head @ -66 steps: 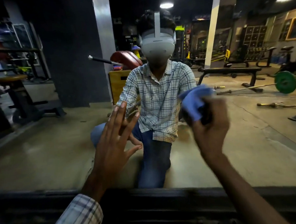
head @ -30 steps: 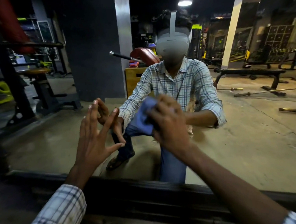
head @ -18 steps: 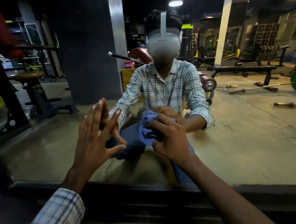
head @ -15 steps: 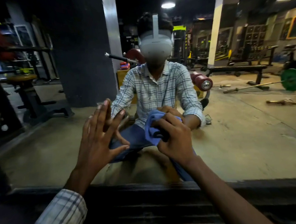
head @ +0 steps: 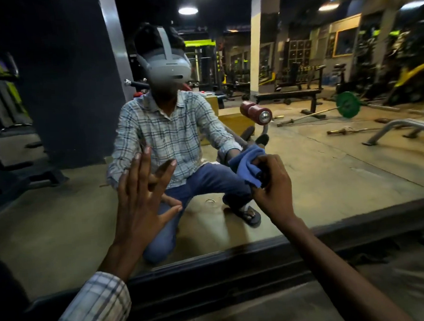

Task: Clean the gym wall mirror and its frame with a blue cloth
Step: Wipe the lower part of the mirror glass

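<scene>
The wall mirror (head: 331, 178) fills most of the view and reflects the gym and a crouching person in a checked shirt. Its dark frame (head: 237, 265) runs along the bottom, tilted up to the right. My left hand (head: 140, 202) presses flat on the glass with fingers spread. My right hand (head: 273, 186) grips a bunched blue cloth (head: 248, 165) and holds it against the glass, right of centre and a little above the frame.
The floor (head: 387, 286) below the frame is dim and rough. Reflected in the glass are a dark pillar (head: 72, 82), a bench (head: 286, 96), a barbell with a green plate (head: 347, 105) and other gym machines.
My right hand has carried the cloth across the glass from the middle to the right. My left hand stays planted on the mirror. The view has tilted.
</scene>
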Demonstrator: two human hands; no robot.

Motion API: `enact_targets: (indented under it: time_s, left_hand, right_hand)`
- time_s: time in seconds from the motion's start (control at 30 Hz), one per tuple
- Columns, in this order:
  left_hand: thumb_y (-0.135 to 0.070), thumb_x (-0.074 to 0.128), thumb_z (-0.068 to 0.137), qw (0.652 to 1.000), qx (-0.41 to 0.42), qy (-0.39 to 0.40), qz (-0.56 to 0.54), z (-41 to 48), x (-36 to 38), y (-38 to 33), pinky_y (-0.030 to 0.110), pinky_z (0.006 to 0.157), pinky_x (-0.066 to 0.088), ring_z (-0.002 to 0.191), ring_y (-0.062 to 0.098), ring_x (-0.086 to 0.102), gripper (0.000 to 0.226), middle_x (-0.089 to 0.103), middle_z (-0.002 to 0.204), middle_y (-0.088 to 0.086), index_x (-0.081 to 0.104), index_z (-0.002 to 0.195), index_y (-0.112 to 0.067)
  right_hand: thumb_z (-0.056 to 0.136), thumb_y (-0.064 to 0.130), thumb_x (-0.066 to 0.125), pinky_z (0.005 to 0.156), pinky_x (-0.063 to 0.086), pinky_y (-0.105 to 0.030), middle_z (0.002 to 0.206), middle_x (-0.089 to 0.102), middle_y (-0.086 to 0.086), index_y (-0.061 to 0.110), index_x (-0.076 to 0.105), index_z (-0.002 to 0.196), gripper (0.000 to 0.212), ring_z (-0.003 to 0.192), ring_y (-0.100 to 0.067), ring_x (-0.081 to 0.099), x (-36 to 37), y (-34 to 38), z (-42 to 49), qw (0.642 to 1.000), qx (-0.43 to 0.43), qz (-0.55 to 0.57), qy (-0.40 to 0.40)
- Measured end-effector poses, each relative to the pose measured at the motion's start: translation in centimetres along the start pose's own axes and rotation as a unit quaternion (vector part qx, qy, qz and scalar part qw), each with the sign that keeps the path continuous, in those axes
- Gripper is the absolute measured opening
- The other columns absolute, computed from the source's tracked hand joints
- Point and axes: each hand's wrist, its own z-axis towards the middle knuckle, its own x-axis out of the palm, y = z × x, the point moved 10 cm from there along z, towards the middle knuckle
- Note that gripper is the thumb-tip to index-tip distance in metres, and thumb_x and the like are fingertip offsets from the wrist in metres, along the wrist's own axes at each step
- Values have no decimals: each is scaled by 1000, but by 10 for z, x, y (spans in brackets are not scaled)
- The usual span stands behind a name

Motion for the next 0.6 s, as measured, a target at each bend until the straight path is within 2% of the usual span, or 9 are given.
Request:
enact_targets:
  time_s: [0.1, 0.2, 0.3, 0.47, 0.6]
  left_hand:
    - [-58, 85, 73, 1000, 16, 6, -14, -1, -2, 6, 57, 122, 15, 159, 38, 9, 111, 4, 173, 16, 28, 163, -29]
    - [-55, 87, 72, 1000, 24, 0, -20, 0, -2, 5, 58, 122, 18, 159, 38, 11, 113, 6, 173, 16, 28, 163, -29]
    - [-58, 84, 73, 999, 33, -10, -17, -1, -4, 3, 60, 122, 22, 159, 38, 14, 112, 7, 173, 17, 27, 164, -27]
    - [-63, 81, 74, 1000, 28, -12, -5, -2, 1, 4, 59, 121, 25, 159, 37, 13, 112, 7, 173, 16, 25, 164, -28]
    - [-59, 84, 73, 999, 29, -21, -25, -2, 5, 4, 58, 122, 22, 159, 36, 14, 111, 9, 173, 16, 27, 164, -29]
  right_hand:
    - [79, 0, 73, 72, 52, -42, 107, 55, -1, 12, 57, 109, 37, 90, -18, 56, 4, 2, -2, 1000, 18, -20, -8]
    - [80, 10, 66, 72, 53, -45, 110, 54, -3, 14, 56, 111, 33, 91, -21, 57, 6, 2, -4, 999, 39, -26, -17]
    - [82, 4, 67, 73, 54, -48, 110, 54, -4, 14, 57, 111, 32, 91, -21, 57, 6, 5, -7, 998, 56, -18, -29]
    - [82, -7, 68, 77, 54, -37, 108, 54, 1, 15, 56, 107, 35, 93, -8, 57, 9, 1, -7, 995, 90, -4, -34]
    - [82, -7, 69, 76, 53, -32, 104, 53, 6, 19, 54, 106, 38, 93, -7, 57, 8, 0, -7, 996, 85, 6, -27]
